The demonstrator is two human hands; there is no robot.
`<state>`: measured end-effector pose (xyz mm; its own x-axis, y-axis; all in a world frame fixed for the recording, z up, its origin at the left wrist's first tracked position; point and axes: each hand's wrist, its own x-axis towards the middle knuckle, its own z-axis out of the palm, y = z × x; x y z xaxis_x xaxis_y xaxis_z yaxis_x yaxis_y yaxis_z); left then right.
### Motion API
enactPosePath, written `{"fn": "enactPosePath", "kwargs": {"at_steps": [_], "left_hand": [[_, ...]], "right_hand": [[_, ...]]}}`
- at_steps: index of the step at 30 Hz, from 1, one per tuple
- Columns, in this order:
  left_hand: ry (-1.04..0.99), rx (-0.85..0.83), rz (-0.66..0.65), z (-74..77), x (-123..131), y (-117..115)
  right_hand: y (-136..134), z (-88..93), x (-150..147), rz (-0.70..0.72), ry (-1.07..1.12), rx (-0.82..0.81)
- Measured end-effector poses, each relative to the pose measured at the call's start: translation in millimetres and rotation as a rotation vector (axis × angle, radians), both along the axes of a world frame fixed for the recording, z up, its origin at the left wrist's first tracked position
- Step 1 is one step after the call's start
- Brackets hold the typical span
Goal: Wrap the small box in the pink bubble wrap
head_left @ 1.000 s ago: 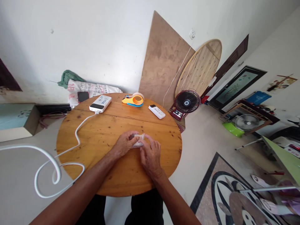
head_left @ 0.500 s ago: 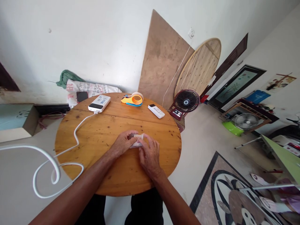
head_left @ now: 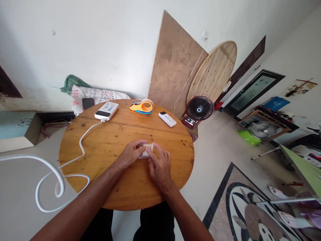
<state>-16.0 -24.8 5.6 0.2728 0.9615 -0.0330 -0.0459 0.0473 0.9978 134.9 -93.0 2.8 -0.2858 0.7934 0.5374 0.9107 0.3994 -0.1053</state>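
Observation:
Both hands meet over the front middle of a round wooden table (head_left: 100, 144). Between them is a small clear plastic box (head_left: 148, 146), pale inside; its contents are too small to make out. My left hand (head_left: 131, 152) grips the box's left side, thumb on top and fingers behind it. My right hand (head_left: 160, 164) closes on the right side, with its thumb on the near part and the index finger at the far right corner. The fingers partly cover the box.
At the table's back lie a large white power bank (head_left: 106, 110) with a white cable (head_left: 80, 142), an orange and blue tape dispenser (head_left: 142, 107) and a smaller white power bank (head_left: 167, 119). A dark fan (head_left: 200, 108) stands beyond the right edge.
My right thumb has shifted slightly on the box, and a little more of the box's top shows. Everything else looks the same.

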Motion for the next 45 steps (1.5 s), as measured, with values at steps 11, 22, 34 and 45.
{"fn": "enactPosePath", "kwargs": {"at_steps": [11, 22, 34, 45], "left_hand": [[-0.037, 0.007, -0.008, -4.1, -1.0, 1.9], [-0.007, 0.009, -0.006, 3.4, 1.0, -2.8], [-0.009, 0.032, -0.030, 1.2, 0.3, -2.1], [0.019, 0.055, -0.050, 5.9, 0.0, -3.1]], "right_hand": [[-1.3, 1.8, 0.1, -0.002, 0.002, 0.014], [-2.6, 1.7, 0.8, 0.018, 0.031, 0.031], [-1.5, 0.4, -0.8, 0.001, -0.011, 0.017], [-2.6, 2.7, -1.4, 0.004, -0.008, 0.007]]}}
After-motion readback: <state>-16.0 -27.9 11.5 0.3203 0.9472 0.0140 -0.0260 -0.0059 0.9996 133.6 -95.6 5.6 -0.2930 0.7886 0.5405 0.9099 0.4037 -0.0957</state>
